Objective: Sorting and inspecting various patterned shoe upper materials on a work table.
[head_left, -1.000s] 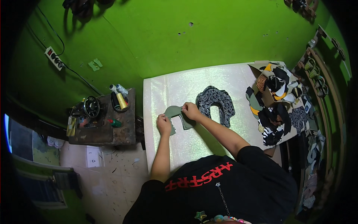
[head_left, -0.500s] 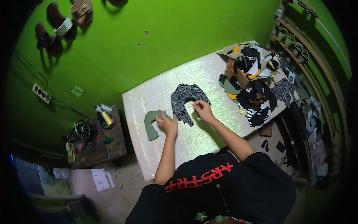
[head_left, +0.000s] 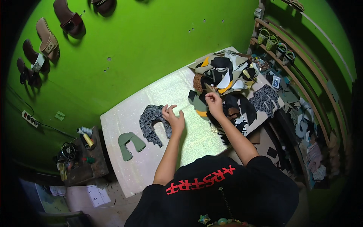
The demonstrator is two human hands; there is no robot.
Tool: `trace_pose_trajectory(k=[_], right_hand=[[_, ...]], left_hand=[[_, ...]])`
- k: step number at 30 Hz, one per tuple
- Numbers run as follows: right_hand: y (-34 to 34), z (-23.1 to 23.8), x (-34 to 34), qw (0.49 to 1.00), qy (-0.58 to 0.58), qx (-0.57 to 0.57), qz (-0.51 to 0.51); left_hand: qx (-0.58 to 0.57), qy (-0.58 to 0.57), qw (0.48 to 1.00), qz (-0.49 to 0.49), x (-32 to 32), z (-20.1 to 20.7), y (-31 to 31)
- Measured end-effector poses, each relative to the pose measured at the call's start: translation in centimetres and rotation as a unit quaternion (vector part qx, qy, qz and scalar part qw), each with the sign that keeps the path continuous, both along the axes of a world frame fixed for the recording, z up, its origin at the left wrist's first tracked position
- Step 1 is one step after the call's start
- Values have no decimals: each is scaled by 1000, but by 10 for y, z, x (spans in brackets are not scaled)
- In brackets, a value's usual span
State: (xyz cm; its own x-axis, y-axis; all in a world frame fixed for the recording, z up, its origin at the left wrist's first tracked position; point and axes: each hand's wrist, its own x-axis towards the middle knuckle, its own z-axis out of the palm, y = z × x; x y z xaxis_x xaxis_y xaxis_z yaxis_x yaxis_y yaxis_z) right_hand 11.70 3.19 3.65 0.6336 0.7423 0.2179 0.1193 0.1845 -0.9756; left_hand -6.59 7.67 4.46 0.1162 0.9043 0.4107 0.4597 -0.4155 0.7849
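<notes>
Far left, on the green wall: several shoes hang in a row, the top ones cut off by the dark rim. Below them, a power strip with a trailing cord.

Low left: small dark side table crowded with thread cones, a round black wheel-like part and small bits too tiny to tell apart.

The desk has a pale, glittery top. A green U-shaped cut piece lies alone near its left edge. Just right of it lies a black-and-grey patterned U-shaped piece. The left hand rests at that piece's right edge, fingers spread and loose, clamped on nothing.

The right hand is over the heap of scraps at the desk's right end, fingertips pinched together; whether a scrap sits between them I cannot tell. The heap mixes black, white, yellow and brown cuttings, overlapping so single shapes are hard to read.

Far right: curved wooden rack with small green shoes on top; lower tiers hold more cuttings, dim and distorted toward the rim.
</notes>
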Motion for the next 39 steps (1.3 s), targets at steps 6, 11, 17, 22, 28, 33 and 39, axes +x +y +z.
trace_pose_trajectory(k=[6,11,17,22,28,33,39], right_hand=[[50,40,84,970,-224,51,-77],[95,49,120,916,-397,-32,-54],[113,37,125,850,-478,-214,-58],[99,35,133,857,-480,-183,-45],[88,34,140,873,-470,-128,-31],[113,51,159,879,-446,-161,-49],[155,53,205,841,-471,-264,1]], left_hand=[[-13,-6,997,-82,69,6,-9],[-33,32,993,-107,86,-5,-13],[-60,58,992,-92,92,-22,0],[-48,61,991,-106,107,-18,14],[-26,49,985,-163,137,-6,43],[17,22,990,-135,159,13,71],[134,71,980,-126,180,16,97]])
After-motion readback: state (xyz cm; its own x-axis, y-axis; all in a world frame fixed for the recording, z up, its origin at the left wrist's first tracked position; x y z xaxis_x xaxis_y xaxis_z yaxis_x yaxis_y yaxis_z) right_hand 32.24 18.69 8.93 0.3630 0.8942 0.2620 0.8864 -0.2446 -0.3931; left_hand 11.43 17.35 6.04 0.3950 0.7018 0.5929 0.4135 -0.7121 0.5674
